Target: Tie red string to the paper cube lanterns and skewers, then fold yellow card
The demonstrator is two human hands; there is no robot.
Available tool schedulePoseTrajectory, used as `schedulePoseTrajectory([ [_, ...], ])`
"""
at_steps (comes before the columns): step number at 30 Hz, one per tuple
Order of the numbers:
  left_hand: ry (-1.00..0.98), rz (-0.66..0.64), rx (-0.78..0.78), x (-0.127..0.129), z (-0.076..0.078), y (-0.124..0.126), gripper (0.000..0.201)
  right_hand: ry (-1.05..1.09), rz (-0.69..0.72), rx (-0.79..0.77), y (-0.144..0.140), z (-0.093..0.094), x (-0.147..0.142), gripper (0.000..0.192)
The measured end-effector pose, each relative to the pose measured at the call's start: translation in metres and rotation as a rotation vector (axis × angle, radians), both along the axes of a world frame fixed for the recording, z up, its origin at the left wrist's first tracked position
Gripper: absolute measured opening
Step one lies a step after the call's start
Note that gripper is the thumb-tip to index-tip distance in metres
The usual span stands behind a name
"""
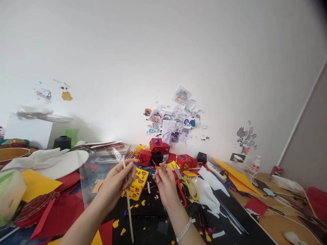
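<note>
A thin pale wooden stick [129, 211] is gripped between the thumb and fingers of my left hand [114, 178], its lower end pointing down over the black work surface. My right hand [165, 183] pinches a thin red cord [154, 163] at its fingertips; the small end of it is hard to make out. Behind my left hand lies a yellow paper sheet [141, 175] with cut-out shapes. Just right of my right hand are scissors with yellow handles [195, 192] and a red-handled tool [182, 199]. Beyond both hands stand several red paper boxes [144, 158].
Yellow paper scraps [123, 231] litter the black mat [143, 231]. Red paper sheets [61, 214] and a white round plate [68, 165] lie to the left. On the right are white tissue [208, 195], a yellow paper sheet [236, 178] and a bottle [256, 164]. Drawings [176, 119] cover part of the wall.
</note>
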State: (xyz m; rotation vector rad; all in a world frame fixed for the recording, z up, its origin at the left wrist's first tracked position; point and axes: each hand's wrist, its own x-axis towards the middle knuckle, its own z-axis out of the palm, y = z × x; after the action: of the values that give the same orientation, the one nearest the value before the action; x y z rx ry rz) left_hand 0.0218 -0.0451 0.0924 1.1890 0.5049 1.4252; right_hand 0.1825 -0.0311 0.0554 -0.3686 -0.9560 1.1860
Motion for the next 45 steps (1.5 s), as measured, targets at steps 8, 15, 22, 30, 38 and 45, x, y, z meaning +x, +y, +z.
schedulePoseTrajectory([
  [8,-0.131,-0.134,0.039,-0.004,0.004,-0.002,0.030,-0.064,0.016,0.031,-0.007,0.002,-0.002,0.028],
  [15,0.030,-0.206,0.087,0.015,-0.012,-0.005,0.031,-0.083,-0.048,0.015,-0.008,0.006,-0.001,0.023],
  [22,0.412,-0.031,0.128,0.015,0.005,0.003,0.039,-0.054,-0.109,0.023,-0.007,0.012,0.003,0.020],
  [30,0.951,-0.015,0.278,0.010,-0.004,0.005,0.040,-0.229,-0.362,0.042,-0.004,0.010,0.008,0.022],
  [38,0.900,0.090,0.284,0.014,-0.012,0.008,0.036,-0.469,-0.559,0.113,-0.015,0.009,0.002,0.014],
  [45,0.841,0.118,0.272,0.016,-0.009,0.004,0.035,-0.500,-0.552,0.122,-0.015,0.005,0.000,0.015],
])
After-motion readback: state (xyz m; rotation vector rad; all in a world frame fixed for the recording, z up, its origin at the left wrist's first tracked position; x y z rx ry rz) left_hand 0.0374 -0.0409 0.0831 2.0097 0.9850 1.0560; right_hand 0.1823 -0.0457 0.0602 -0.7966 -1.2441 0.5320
